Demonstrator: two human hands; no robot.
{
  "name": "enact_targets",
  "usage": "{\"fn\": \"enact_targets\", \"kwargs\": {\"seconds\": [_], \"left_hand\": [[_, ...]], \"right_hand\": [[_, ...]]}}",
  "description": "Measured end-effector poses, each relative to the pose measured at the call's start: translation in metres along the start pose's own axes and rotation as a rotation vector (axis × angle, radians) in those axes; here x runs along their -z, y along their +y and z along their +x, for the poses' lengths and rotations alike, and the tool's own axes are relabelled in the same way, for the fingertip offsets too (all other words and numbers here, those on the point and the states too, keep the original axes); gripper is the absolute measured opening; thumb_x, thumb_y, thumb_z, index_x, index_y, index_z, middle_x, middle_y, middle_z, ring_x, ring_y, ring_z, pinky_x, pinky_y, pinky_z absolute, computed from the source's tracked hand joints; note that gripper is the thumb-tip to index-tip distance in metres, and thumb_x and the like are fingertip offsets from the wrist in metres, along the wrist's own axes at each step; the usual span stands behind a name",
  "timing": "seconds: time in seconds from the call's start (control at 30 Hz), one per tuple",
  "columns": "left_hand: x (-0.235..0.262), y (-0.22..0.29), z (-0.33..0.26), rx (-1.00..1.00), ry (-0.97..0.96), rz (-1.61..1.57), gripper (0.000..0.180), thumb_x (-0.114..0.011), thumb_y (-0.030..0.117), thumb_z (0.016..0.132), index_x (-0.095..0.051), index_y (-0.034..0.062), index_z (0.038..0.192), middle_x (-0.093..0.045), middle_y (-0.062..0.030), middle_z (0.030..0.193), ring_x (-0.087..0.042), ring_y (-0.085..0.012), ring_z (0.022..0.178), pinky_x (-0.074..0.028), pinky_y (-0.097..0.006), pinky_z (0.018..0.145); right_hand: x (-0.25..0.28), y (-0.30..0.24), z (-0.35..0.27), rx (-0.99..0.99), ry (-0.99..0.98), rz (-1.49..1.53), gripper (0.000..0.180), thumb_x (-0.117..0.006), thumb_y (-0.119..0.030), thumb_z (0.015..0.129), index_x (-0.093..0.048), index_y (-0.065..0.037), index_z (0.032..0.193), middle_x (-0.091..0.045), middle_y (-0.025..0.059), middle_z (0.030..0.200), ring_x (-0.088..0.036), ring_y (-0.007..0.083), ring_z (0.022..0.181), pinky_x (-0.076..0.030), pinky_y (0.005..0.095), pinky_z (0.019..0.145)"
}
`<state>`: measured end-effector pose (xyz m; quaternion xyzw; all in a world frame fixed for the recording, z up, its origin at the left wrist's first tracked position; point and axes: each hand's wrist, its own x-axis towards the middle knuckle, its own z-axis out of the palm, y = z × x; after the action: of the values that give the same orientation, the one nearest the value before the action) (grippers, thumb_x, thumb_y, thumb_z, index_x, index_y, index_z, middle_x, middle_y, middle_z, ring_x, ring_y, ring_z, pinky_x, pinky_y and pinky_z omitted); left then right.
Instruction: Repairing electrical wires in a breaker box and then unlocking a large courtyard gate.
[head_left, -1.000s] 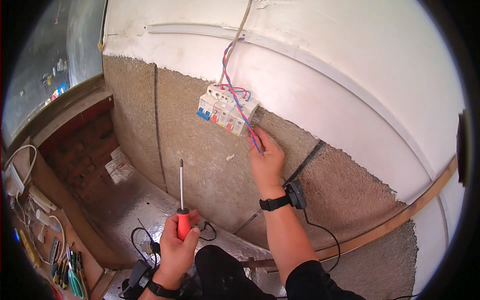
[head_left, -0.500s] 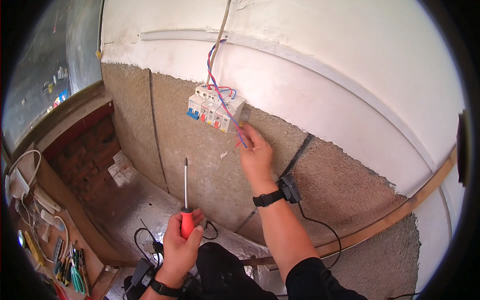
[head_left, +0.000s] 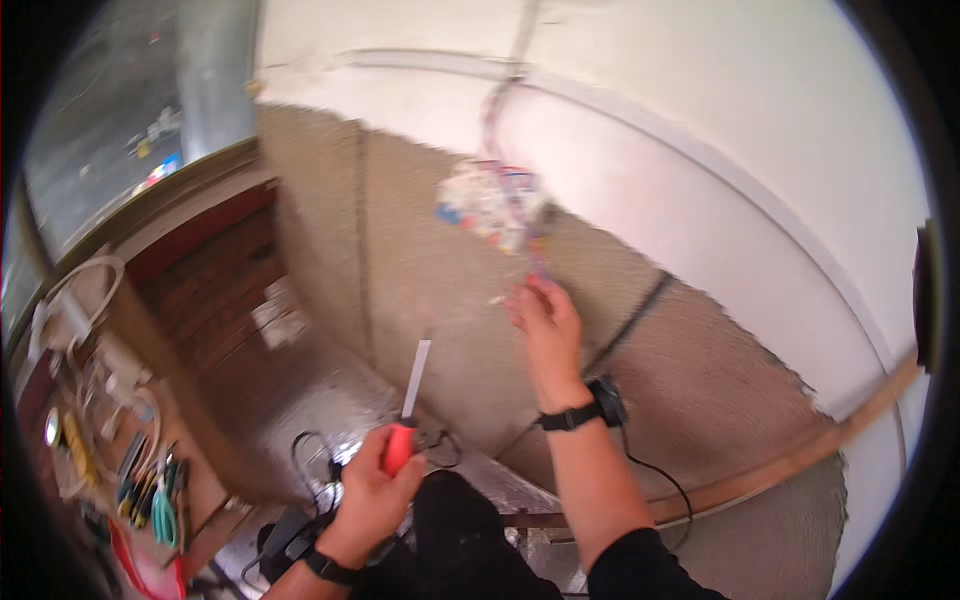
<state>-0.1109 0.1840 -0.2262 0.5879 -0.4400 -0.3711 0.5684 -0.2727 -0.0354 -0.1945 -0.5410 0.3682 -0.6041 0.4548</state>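
Observation:
My left hand (head_left: 372, 490) is closed around the red handle of a screwdriver (head_left: 405, 415), whose metal shaft points up toward the wall. My right hand (head_left: 545, 320) reaches up to the rough grey wall and pinches coloured wires (head_left: 535, 255) that hang below a row of white circuit breakers (head_left: 490, 205). The breakers are mounted on the wall, with wires running up from them. The picture is blurred by motion, so the fingertips are hard to read. A black watch sits on each wrist.
A black cable (head_left: 630, 320) runs down the wall to the right of my arm. A wooden strip (head_left: 800, 460) crosses the lower wall. At the lower left lie pliers and other tools (head_left: 150, 495) and a white cord (head_left: 70, 300). Black cables (head_left: 320, 470) lie on the floor below.
The view has swung so the breakers sit further right and lower. My right hand has dropped a little below them, still on the wires. The screwdriver stays upright in my left hand.

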Motion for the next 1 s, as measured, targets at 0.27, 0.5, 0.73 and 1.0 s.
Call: {"fn": "enact_targets", "kwargs": {"seconds": [0.27,0.5,0.73,1.0], "left_hand": [[0.045,-0.027,-0.04,-0.085,0.0,0.256,0.045,-0.068,0.019,0.081,-0.056,-0.0016,0.118,-0.06,-0.0226,0.107,-0.061,-0.0379,0.096,-0.05,-0.04,0.082],[0.109,-0.042,-0.1,-0.021,0.07,0.349,0.048,-0.071,0.022,0.082,-0.055,-0.0022,0.12,-0.062,-0.02,0.103,-0.064,-0.0331,0.09,-0.051,-0.037,0.079],[0.228,-0.028,-0.127,0.114,0.47,0.584,0.023,-0.065,0.015,0.086,-0.065,0.002,0.105,-0.065,-0.0135,0.093,-0.065,-0.024,0.086,-0.052,-0.032,0.076],[0.353,-0.02,-0.092,0.026,0.676,1.088,0.016,-0.062,0.014,0.084,-0.068,0.0041,0.093,-0.064,-0.0165,0.09,-0.063,-0.0351,0.084,-0.051,-0.041,0.075]], "right_hand": [[-0.052,0.013,-0.153,-0.507,-0.79,0.118,0.037,-0.053,-0.022,0.098,-0.053,0.0,0.128,-0.064,0.0121,0.114,-0.063,0.0217,0.104,-0.051,0.0336,0.089],[-0.112,0.016,-0.209,-0.714,-0.925,0.262,0.03,-0.053,-0.023,0.098,-0.062,0.003,0.11,-0.067,0.013,0.105,-0.063,0.0213,0.1,-0.05,0.0329,0.091],[-0.125,0.006,-0.201,-0.671,-0.824,0.233,0.029,-0.056,-0.029,0.096,-0.062,0.0,0.1,-0.065,0.0097,0.086,-0.067,0.0247,0.08,-0.056,0.0373,0.073],[-0.142,0.015,-0.208,-0.715,-0.822,0.179,0.025,-0.057,-0.027,0.096,-0.062,-0.002,0.099,-0.064,0.0097,0.082,-0.067,0.0263,0.075,-0.056,0.039,0.069]]}}
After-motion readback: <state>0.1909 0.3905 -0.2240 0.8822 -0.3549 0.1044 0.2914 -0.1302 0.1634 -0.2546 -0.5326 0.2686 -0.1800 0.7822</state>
